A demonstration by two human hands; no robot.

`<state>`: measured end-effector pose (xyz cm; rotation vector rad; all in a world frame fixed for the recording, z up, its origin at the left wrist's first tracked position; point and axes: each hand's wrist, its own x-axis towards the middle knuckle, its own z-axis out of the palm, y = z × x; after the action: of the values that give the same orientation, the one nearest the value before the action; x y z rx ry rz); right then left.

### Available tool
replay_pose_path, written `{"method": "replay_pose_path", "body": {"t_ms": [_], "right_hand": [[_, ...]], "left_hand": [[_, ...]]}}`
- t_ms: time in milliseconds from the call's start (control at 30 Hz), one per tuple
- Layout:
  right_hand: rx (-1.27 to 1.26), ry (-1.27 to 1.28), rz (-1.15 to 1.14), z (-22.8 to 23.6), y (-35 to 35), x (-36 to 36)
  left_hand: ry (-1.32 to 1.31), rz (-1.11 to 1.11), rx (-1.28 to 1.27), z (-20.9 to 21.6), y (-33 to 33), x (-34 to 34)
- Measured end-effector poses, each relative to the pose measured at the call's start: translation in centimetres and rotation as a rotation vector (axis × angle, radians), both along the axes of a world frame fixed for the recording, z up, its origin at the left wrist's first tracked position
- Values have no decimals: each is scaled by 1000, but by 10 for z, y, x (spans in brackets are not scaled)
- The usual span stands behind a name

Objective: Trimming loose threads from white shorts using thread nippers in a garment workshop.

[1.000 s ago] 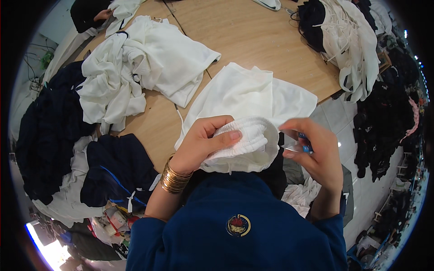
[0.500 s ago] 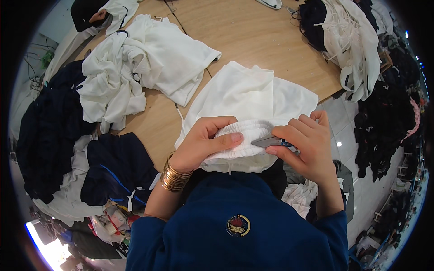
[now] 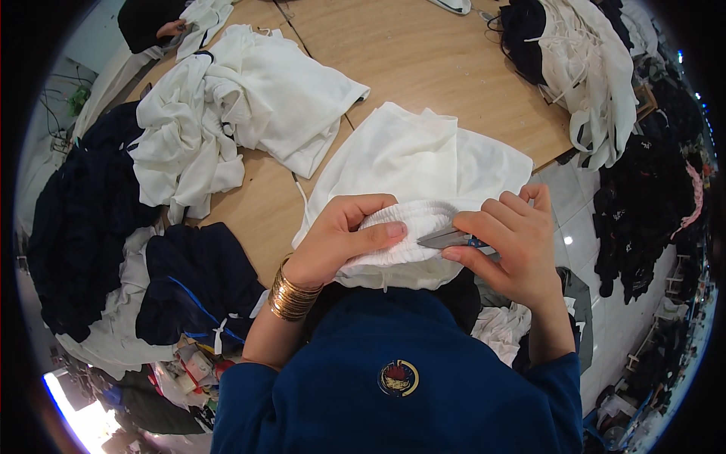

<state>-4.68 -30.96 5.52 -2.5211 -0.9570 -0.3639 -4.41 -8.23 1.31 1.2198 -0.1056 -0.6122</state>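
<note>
White shorts or trousers (image 3: 408, 155) lie on the table in front of me, with the gathered elastic waistband (image 3: 412, 238) turned toward my body. My left hand (image 3: 352, 231) is closed on the waistband's left side, thumb on top. Between the thumb and fingers of my right hand (image 3: 503, 238) is a pair of thread snips (image 3: 442, 238) with grey blades and a blue handle. The blade tips touch or nearly touch the ribbed waistband and point left. Part of the handle is hidden in my right hand.
White garments (image 3: 265, 98) lie heaped at the left of the wooden table (image 3: 423, 53), with navy garments (image 3: 83, 219) beyond its left edge. More white garments (image 3: 590, 76) hang over the right edge. Another person's hand (image 3: 171, 29) works at the far left. Dark garments (image 3: 635, 219) lie at right.
The snips have shifted very slightly to the left along the waistband. My left hand stays in place. At the far left, the other person's hand has moved a little to the right.
</note>
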Motion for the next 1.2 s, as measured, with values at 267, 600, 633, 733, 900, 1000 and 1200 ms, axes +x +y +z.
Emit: {"method": "replay_pose_path", "body": {"t_ms": [267, 600, 633, 733, 900, 1000, 1200], "right_hand": [[-18, -78, -14, -1, 0, -1], [13, -46, -9, -2, 0, 0], [13, -44, -7, -2, 0, 0], [7, -49, -4, -1, 1, 0], [-22, -71, -10, 1, 2, -1], [-23, -72, 3, -2, 2, 0], [55, -23, -29, 1, 1, 0]], "left_hand": [[26, -3, -24, -1, -1, 0], [15, -19, -22, 0, 0, 1], [14, -19, -23, 0, 0, 1], [-9, -42, -9, 0, 0, 2], [-4, -45, -16, -1, 0, 1], [10, -34, -26, 0, -2, 1], [11, -63, -46, -6, 4, 3]]}}
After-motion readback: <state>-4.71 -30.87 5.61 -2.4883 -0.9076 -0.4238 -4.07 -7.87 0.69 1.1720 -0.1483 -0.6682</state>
